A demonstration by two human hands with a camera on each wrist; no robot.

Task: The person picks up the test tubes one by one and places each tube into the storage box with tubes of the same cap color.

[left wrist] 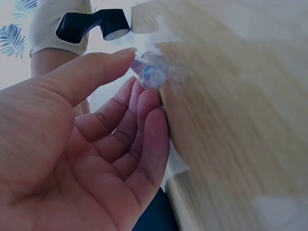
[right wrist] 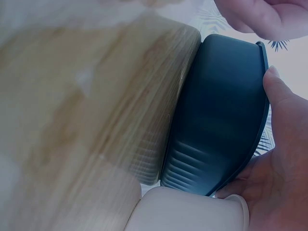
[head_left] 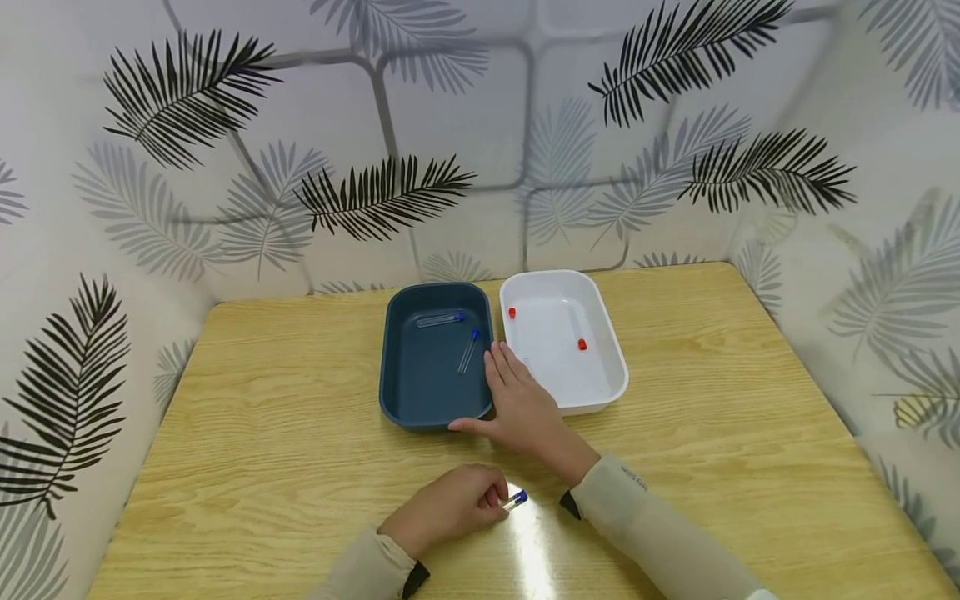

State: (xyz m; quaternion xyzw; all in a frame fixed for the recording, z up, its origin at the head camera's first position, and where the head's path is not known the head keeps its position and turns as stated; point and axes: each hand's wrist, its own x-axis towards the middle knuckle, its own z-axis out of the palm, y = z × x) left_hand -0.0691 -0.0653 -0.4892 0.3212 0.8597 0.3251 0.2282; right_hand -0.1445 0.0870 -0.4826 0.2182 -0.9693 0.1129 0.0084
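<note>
My left hand (head_left: 453, 507) pinches a small clear test tube (head_left: 513, 501) with a blue cap between thumb and fingertips, low over the table in front of the trays. In the left wrist view the tube (left wrist: 153, 73) shows nearly end-on and blurred. My right hand (head_left: 521, 412) rests at the near right corner of the dark blue tray (head_left: 386, 367), its fingers straight along the right side, its thumb on the front rim. Two blue-capped test tubes lie inside this tray, one tube (head_left: 441, 319) at the back, another tube (head_left: 468, 352) near the right wall.
A white tray (head_left: 611, 354) stands right beside the blue one. It holds a red cap (head_left: 582, 344) and another red cap (head_left: 512, 312), with faint clear tubes. Both trays stand on a wooden table (head_left: 262, 433). Leaf-patterned cloth (head_left: 465, 125) hangs behind the table.
</note>
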